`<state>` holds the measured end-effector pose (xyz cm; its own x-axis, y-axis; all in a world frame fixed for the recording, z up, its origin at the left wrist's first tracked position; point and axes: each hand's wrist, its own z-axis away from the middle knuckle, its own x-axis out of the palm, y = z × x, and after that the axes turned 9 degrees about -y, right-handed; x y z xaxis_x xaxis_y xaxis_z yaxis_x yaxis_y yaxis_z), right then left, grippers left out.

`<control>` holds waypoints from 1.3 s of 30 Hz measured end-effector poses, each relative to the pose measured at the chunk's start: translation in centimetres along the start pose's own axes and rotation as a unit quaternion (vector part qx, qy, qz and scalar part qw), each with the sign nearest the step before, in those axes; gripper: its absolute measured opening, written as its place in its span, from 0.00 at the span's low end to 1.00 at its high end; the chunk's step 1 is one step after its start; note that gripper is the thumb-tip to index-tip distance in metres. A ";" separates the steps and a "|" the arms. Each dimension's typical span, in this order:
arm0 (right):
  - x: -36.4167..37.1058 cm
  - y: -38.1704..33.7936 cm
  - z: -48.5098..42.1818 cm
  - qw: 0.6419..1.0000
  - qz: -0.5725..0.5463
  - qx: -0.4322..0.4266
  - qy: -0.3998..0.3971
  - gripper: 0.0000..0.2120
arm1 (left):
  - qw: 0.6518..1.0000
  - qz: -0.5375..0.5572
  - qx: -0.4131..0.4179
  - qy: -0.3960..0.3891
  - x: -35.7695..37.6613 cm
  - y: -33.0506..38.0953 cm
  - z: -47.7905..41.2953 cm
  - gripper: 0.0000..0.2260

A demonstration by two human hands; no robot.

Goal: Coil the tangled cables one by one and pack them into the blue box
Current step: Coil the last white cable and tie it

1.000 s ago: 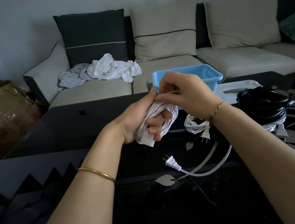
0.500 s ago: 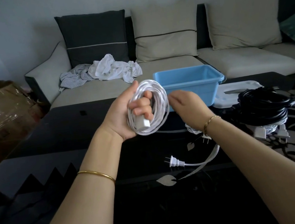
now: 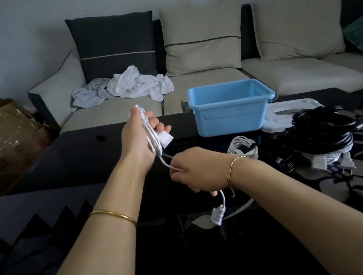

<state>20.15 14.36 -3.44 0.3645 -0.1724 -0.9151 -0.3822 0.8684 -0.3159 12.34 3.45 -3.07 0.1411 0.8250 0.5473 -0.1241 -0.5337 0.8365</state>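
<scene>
the blue box point(image 3: 228, 118) stands upright and open on the far part of the dark glossy desk point(image 3: 86, 153).

left of the blue box and nearer the camera, the left hand point(image 3: 138, 140) is raised above the desk. its fingers are curled round a white cable point(image 3: 148, 130) gathered into a flattened bundle of loops. a white rectangular block point(image 3: 164, 138) at one end of that cable lies against the fingertips. a single strand runs down from the bundle to the right hand point(image 3: 197, 173), which sits in front of the blue box, lower and closer to the camera, with its fingers closed round the strand. below that hand the strand hangs down to a white plug point(image 3: 217, 216) just over the desk. the whole white cable is outside the blue box and apart from it. each wrist wears a thin gold bangle point(image 3: 114, 215).

just in front of the blue box's right corner, a small white coil point(image 3: 243, 147) lies on the desk. to the right of the blue box lies a flat white lid point(image 3: 287, 110); i cannot tell whether it touches the wall. in front of the blue box and to its right, a heap of black cables point(image 3: 323, 129) rests on more white cord.

behind the blue box runs a beige sofa point(image 3: 214, 80) with cushions. crumpled clothes point(image 3: 137, 84) lie on its seat, behind the blue box and to its left. far to the left of the blue box stands a taped cardboard carton point(image 3: 0, 136).
</scene>
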 end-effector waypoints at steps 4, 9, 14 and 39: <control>-1.2 -0.6 0.9 0.993 -0.001 -0.028 0.113 0.09 | 0.984 -0.166 0.046 -0.034 0.1 -0.9 0.3 0.15; -2.7 1.2 2.0 0.960 -0.063 -0.011 0.274 0.07 | 0.910 -0.394 0.084 -0.096 0.0 -1.4 1.3 0.17; -2.9 3.5 1.8 0.922 -0.100 -0.002 0.373 0.04 | 0.903 -0.363 -0.031 -0.227 0.7 -1.4 2.1 0.35; 0.4 4.6 -1.0 0.823 -0.464 -0.107 0.309 0.21 | 0.951 -0.011 -0.112 -0.289 1.3 -0.5 3.0 0.12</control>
<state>17.67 17.84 -5.48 0.1067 -0.9769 -0.1854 -0.3474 0.1381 -0.9275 15.50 4.26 -2.69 0.6544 0.5608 0.5072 -0.3119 -0.4109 0.8567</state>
